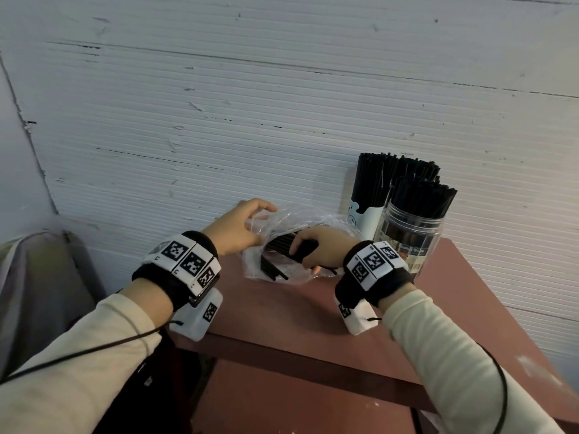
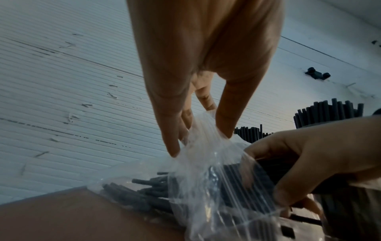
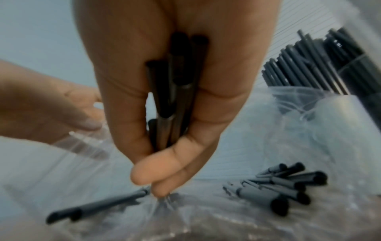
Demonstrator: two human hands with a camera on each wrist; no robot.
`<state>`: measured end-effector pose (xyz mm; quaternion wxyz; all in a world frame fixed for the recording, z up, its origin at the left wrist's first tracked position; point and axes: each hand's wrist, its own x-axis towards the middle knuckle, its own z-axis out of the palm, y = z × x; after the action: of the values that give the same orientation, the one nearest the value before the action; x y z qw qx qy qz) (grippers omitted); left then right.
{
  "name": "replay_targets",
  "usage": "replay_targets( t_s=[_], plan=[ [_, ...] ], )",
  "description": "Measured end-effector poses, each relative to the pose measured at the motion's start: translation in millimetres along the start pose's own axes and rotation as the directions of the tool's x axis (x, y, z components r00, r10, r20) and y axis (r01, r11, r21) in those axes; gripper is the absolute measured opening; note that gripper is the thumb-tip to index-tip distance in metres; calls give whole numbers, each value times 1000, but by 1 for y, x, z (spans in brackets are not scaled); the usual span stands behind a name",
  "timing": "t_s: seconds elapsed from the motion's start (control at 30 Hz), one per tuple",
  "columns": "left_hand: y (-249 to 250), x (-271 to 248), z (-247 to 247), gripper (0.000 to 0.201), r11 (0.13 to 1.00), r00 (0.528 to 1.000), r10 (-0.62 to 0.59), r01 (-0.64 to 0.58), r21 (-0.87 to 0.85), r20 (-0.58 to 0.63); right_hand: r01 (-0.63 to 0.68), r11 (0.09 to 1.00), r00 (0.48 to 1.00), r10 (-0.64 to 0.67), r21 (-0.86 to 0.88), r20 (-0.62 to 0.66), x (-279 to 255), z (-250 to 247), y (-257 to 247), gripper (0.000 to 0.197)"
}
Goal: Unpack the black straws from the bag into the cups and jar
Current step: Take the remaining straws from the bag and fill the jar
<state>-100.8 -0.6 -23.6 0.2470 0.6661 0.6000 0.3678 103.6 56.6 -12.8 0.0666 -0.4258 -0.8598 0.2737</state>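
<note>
A clear plastic bag (image 1: 313,218) lies on the reddish-brown table (image 1: 297,311) with black straws (image 1: 275,270) inside. My left hand (image 1: 241,227) pinches the bag's rim (image 2: 206,156) and holds its mouth up. My right hand (image 1: 319,249) is inside the bag and grips a bundle of straws (image 3: 175,97). More loose straws (image 3: 278,187) lie in the bag's far end. At the back right, a clear jar (image 1: 410,233) and a white cup (image 1: 365,217) stand packed with upright straws. A further bunch of straws (image 1: 416,170) rises behind the jar.
A white ribbed wall (image 1: 282,104) runs right behind the table. A grey padded object (image 1: 37,277) stands to the left of the table. The table's front edge (image 1: 313,361) lies near my wrists, with a lower shelf (image 1: 297,408) beneath.
</note>
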Motion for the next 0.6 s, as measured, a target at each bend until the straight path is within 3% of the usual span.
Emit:
replay_targets(
  t_s=[0.13, 0.23, 0.3, 0.47, 0.53, 0.6],
  plan=[
    [8, -2, 7, 58, 982, 992, 61, -40, 187, -107, -13, 1000, 1000, 13, 15, 3, -25, -14, 7, 33],
    [23, -7, 17, 65, 925, 956, 234, -163, 343, -177, 5, 1000, 1000, -5, 4, 18, -45, -25, 11, 32],
    [36, -9, 29, 72, 895, 948, 306, -254, 366, -92, 23, 1000, 999, -22, -14, 39, -59, -31, 12, 31],
    [57, 0, 65, 92, 818, 922, 286, -377, 434, 261, 82, 995, 995, -79, -53, 61, -93, -47, 7, 31],
    [67, 2, 76, 75, 781, 915, 287, -395, 483, 283, 105, 993, 993, -101, -50, 63, -106, -52, 5, 30],
    [77, 2, 85, 39, 765, 910, 353, -416, 492, 220, 115, 993, 993, -113, -38, 44, -117, -58, 6, 31]
  ],
)
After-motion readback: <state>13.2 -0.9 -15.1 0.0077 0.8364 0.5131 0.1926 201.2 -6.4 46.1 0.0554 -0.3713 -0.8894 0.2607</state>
